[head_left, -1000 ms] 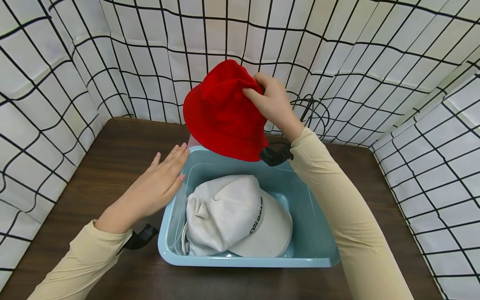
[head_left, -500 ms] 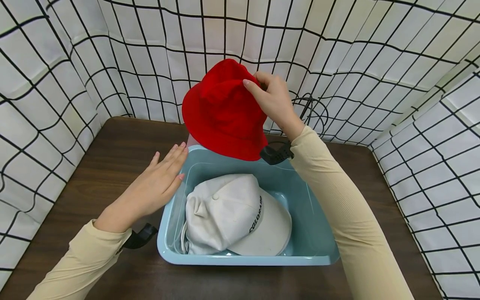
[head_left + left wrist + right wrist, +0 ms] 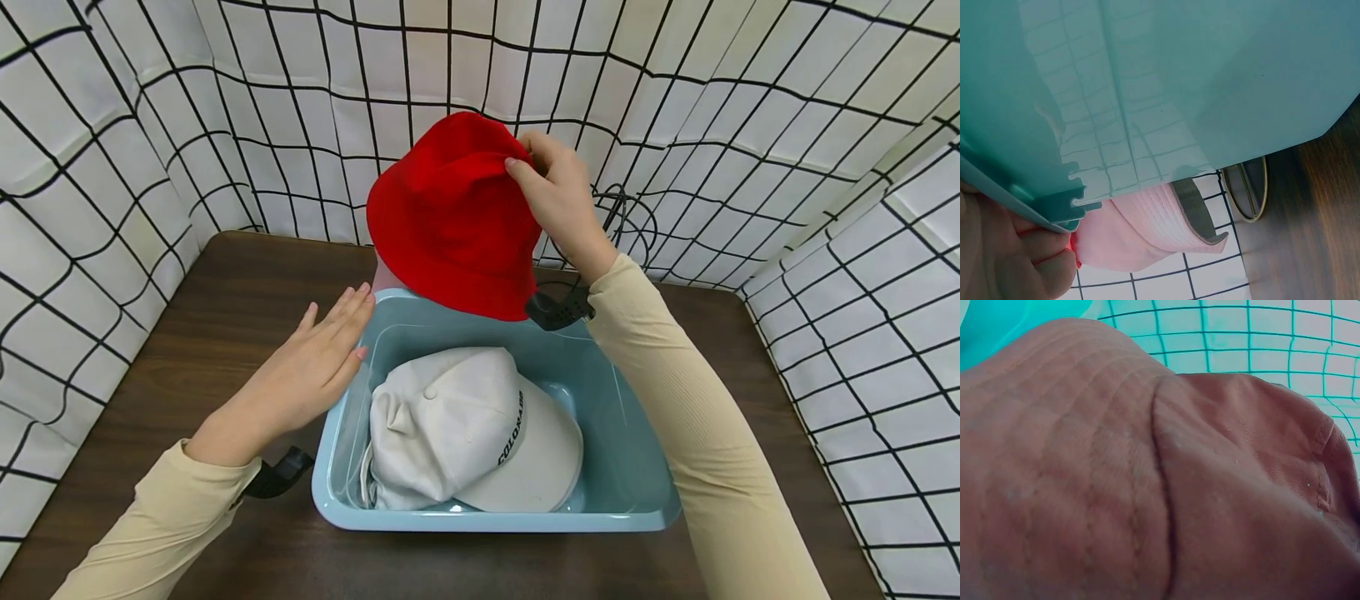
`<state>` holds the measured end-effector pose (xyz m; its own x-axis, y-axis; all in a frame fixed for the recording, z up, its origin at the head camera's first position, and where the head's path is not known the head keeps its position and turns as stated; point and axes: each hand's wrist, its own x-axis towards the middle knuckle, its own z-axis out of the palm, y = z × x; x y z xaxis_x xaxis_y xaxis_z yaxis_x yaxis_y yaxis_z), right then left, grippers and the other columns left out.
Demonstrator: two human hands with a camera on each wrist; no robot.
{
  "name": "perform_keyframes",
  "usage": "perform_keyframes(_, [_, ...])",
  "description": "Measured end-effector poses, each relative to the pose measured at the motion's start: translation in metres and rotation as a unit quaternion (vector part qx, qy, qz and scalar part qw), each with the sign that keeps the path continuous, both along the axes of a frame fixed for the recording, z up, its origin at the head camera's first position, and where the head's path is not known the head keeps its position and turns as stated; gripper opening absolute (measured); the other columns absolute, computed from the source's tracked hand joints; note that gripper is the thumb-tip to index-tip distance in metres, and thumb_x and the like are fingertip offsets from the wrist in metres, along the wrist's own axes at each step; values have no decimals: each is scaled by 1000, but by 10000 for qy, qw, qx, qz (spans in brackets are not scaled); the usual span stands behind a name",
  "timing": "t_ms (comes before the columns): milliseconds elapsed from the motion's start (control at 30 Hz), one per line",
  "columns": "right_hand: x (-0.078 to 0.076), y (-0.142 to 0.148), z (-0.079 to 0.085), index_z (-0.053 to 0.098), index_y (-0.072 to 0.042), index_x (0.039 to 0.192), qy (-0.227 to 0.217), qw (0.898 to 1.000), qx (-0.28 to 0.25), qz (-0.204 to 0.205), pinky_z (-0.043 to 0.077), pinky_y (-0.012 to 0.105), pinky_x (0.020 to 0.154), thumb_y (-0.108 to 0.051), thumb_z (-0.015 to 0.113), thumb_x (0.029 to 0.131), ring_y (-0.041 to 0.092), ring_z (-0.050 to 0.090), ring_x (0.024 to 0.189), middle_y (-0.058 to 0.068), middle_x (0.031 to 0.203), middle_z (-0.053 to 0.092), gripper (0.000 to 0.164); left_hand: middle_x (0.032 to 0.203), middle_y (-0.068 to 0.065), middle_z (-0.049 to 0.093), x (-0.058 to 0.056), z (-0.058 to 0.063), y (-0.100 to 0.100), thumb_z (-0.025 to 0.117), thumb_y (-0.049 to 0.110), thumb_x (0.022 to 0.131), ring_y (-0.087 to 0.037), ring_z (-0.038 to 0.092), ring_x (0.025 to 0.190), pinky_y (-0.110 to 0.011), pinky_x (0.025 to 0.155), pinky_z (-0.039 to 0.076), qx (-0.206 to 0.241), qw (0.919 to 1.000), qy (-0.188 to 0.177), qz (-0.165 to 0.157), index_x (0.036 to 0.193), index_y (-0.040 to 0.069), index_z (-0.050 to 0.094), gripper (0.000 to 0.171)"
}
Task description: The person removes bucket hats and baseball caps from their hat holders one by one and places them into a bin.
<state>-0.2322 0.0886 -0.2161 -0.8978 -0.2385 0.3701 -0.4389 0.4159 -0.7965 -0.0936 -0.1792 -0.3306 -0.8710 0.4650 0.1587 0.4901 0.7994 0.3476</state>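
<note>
A red bucket hat point(image 3: 457, 217) hangs over the far edge of a light-blue plastic bin point(image 3: 495, 522). My right hand point(image 3: 558, 196) pinches the hat's crown between thumb and fingers. In the right wrist view, the hat's stitched brim point(image 3: 1060, 462) fills most of the picture, tinted brownish. My left hand point(image 3: 292, 375) lies with straight fingers along the bin's left rim. Inside the bin sits a white baseball cap point(image 3: 450, 425) with dark lettering on its front, brim toward the right. Behind the bin stands a pink hat point(image 3: 1129, 234), mostly hidden in the head view.
A dark wood table point(image 3: 225, 308) carries the bin. Black wire grid panels point(image 3: 315, 125) backed by white sheets enclose it at the back and sides. A coil of thin black cable point(image 3: 630, 221) hangs at the back right. A brass-coloured wire loop point(image 3: 1247, 194) shows beyond the bin.
My right hand has moved slightly up and to the right, drawing the red hat's crown with it. My left hand and the white cap keep their places.
</note>
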Motion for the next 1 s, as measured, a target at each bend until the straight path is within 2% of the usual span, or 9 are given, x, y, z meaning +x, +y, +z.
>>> perform_keyframes(200, [2, 9, 10, 61, -2, 100, 104, 9997, -217, -59, 47, 27, 74, -12, 48, 97, 16, 56, 87, 7, 95, 61, 16, 155, -19, 14, 0, 1, 0, 45, 22, 97, -36, 11, 142, -60, 109, 8, -20, 10000, -25, -4, 148, -3, 19, 63])
perform_keyframes(333, [3, 14, 12, 58, -3, 93, 189, 9995, -208, -111, 43, 27, 71, -8, 45, 97, 16, 53, 85, 6, 88, 57, 15, 155, -18, 14, 0, 2, 0, 44, 22, 97, -35, 11, 142, -60, 110, 8, -35, 10000, -50, -5, 148, -3, 18, 62])
perform_keyframes(533, [4, 17, 9, 55, -6, 85, 84, 9995, -143, -281, 41, 27, 64, -6, 39, 95, 16, 49, 78, 5, 80, 51, 19, 155, -19, 14, 0, 3, 0, 42, 22, 98, -35, 11, 142, -59, 110, 8, -64, 10000, -50, -24, 148, -4, 19, 61])
perform_keyframes(700, [7, 18, 5, 56, -9, 87, -83, 9993, -72, -357, 46, 28, 65, -23, 50, 96, 16, 56, 80, 6, 86, 60, 17, 154, -19, 15, 0, 2, 1, 42, 22, 98, -35, 12, 142, -59, 110, 8, -56, 10000, -54, -19, 147, -5, 19, 61])
perform_keyframes(833, [6, 19, 2, 55, -11, 91, -166, 9991, 82, -381, 54, 30, 71, -35, 62, 89, 17, 62, 83, 5, 98, 64, 25, 154, -19, 15, 0, 2, 1, 42, 22, 98, -34, 11, 142, -60, 110, 8, -64, 10000, -42, -8, 147, -5, 19, 61])
perform_keyframes(1000, [4, 21, 0, 58, -10, 95, -61, 9989, 203, -425, 54, 29, 71, -35, 70, 84, 16, 64, 82, 5, 97, 66, 29, 154, -19, 15, 0, 2, 1, 42, 21, 98, -34, 11, 142, -59, 110, 8, -55, 10000, -45, -6, 147, -5, 19, 61])
